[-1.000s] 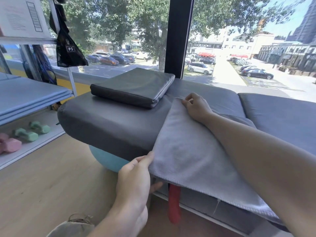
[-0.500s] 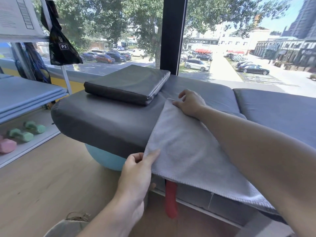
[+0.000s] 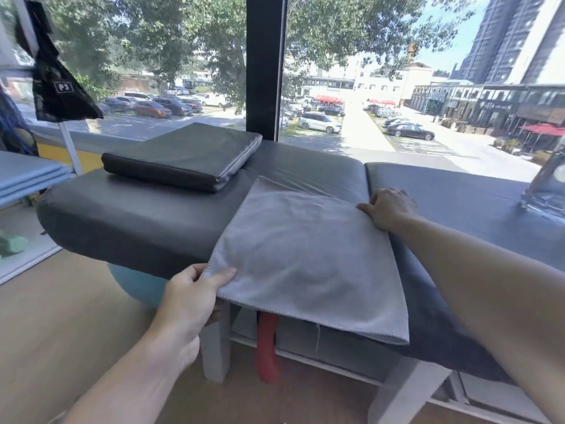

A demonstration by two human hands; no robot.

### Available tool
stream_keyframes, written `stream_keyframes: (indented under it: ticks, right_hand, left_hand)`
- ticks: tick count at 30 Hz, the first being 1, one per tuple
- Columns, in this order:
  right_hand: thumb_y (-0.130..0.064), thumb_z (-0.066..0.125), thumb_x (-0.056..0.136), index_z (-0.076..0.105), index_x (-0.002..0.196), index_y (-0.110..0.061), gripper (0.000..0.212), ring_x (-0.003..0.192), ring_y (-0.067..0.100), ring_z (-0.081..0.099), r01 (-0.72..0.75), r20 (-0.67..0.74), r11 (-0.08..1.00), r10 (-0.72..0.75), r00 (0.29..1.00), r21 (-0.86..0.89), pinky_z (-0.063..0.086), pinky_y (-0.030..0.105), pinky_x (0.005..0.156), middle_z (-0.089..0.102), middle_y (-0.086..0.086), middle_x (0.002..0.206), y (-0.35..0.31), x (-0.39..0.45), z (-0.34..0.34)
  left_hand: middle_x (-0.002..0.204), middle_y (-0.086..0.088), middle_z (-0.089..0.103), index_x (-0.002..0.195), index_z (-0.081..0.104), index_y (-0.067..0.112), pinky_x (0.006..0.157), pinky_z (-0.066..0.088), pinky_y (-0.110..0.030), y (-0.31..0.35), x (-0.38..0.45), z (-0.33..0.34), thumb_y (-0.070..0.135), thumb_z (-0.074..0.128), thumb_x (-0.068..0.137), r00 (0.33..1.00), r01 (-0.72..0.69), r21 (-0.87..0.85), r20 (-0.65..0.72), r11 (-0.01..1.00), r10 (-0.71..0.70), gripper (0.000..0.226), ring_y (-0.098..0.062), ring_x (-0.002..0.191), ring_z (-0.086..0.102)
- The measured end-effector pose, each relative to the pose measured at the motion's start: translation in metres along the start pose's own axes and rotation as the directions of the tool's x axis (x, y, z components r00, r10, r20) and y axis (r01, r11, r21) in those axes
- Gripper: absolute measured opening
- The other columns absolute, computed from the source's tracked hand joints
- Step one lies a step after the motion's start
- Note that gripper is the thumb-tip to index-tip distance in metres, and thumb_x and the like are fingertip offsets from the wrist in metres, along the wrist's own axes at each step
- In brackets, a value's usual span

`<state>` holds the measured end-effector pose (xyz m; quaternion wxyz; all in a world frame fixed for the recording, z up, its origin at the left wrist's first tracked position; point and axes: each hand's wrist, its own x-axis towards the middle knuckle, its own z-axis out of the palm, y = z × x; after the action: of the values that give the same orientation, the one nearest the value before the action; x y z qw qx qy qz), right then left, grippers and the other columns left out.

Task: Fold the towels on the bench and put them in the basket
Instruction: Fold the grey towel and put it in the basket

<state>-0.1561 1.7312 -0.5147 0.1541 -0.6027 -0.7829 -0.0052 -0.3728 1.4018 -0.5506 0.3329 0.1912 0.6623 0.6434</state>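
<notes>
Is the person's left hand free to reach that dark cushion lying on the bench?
Probably not right away: the left hand is pinching the grey towel's near corner. The path to the dark cushion over the bench looks unobstructed once it lets go.

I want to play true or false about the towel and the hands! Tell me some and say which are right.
1. The towel is grey. True.
2. The left hand pinches the towel's near corner. True.
3. The right hand is up in the air, off the towel. False: it holds the towel's far edge on the bench.
4. The towel is in a basket. False: it lies on the bench, with no basket in view.
5. A dark cushion sits on the bench. True.
</notes>
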Motion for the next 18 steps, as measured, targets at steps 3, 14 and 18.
stream_keyframes:
  ticks: [3, 14, 18]
  right_hand:
    - [-0.037, 0.065, 0.095, 0.064, 0.122, -0.024, 0.03, 0.131, 0.031, 0.045, 0.075, -0.095, 0.996, -0.071, 0.993, 0.043, 0.033, 0.042, 0.108, 0.055, 0.009, 0.137, 0.005, -0.014, -0.005]
    - [-0.077, 0.057, 0.081, 0.045, 0.141, -0.045, 0.069, 0.136, 0.004, 0.034, 0.614, 0.2, 0.759, -0.65, 0.733, 0.215, 0.031, 0.028, 0.114, 0.041, -0.021, 0.147, -0.045, -0.211, -0.059]
    - [-0.073, 0.062, 0.076, -0.018, 0.156, -0.043, 0.117, 0.154, 0.011, -0.013, 0.707, 0.329, 0.706, -0.659, 0.676, -0.038, -0.002, 0.032, 0.126, -0.017, -0.012, 0.167, -0.024, -0.231, -0.042]
  left_hand:
    - [0.082, -0.001, 0.072, 0.094, 0.067, 0.016, 0.065, 0.046, -0.032, 0.002, 0.004, 0.001, 0.022, 0.078, 0.086, 0.994, -0.091, 0.102, -0.046, 0.991, 0.096, 0.015, -0.021, 0.076, 0.063]
    - [0.159, 0.014, 0.035, 0.148, 0.045, 0.033, 0.125, 0.013, -0.034, -0.016, -0.012, 0.027, 0.068, 0.067, 0.076, 0.392, -0.882, 0.472, 0.716, 0.014, 0.577, 0.083, -0.007, 0.152, 0.021]
    - [0.169, 0.014, 0.007, 0.161, 0.012, 0.036, 0.126, -0.004, -0.038, -0.032, -0.007, 0.044, 0.057, 0.067, 0.081, 0.486, -0.795, 0.596, 0.74, -0.118, 0.464, 0.1, -0.006, 0.155, -0.007]
